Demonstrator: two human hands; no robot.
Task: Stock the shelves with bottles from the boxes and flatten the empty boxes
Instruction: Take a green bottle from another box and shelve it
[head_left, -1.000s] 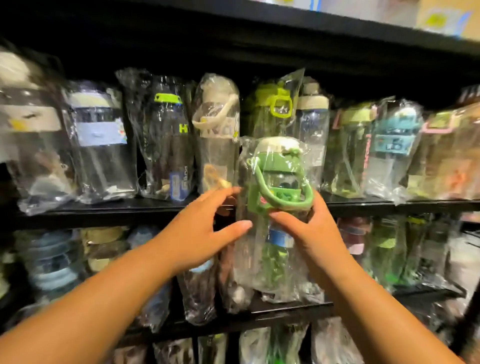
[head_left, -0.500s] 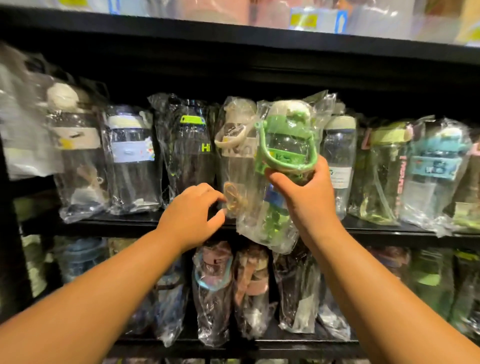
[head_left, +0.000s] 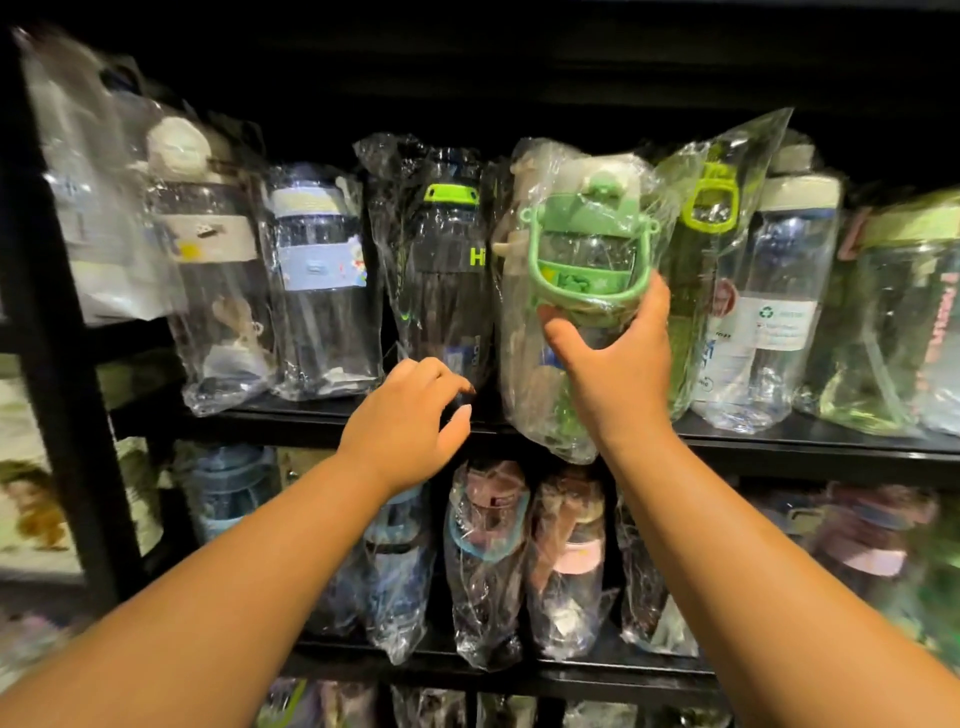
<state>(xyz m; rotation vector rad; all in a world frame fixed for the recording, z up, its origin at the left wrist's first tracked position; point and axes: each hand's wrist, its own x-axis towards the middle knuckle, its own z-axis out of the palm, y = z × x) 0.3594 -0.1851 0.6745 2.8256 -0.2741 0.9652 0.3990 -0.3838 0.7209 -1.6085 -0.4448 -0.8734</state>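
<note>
My right hand (head_left: 615, 369) grips a green-lidded bottle (head_left: 582, 254) wrapped in a clear plastic bag, holding it at the front of the middle black shelf (head_left: 779, 441), its bag bottom hanging over the shelf edge. It sits between a dark bottle with a lime cap (head_left: 447, 270) and a lime-handled bottle (head_left: 709, 208). My left hand (head_left: 410, 421) hovers at the shelf edge below the dark bottle, fingers loosely curled and holding nothing.
Bagged bottles fill the middle shelf from left to right, including a clear one with a white lid (head_left: 784, 291). The shelf below (head_left: 519, 670) holds more bagged bottles. A black upright post (head_left: 57, 364) stands at the left.
My right hand has lifted the green bottle from below shelf level up into the row on the middle shelf. My left hand stayed near the shelf edge.
</note>
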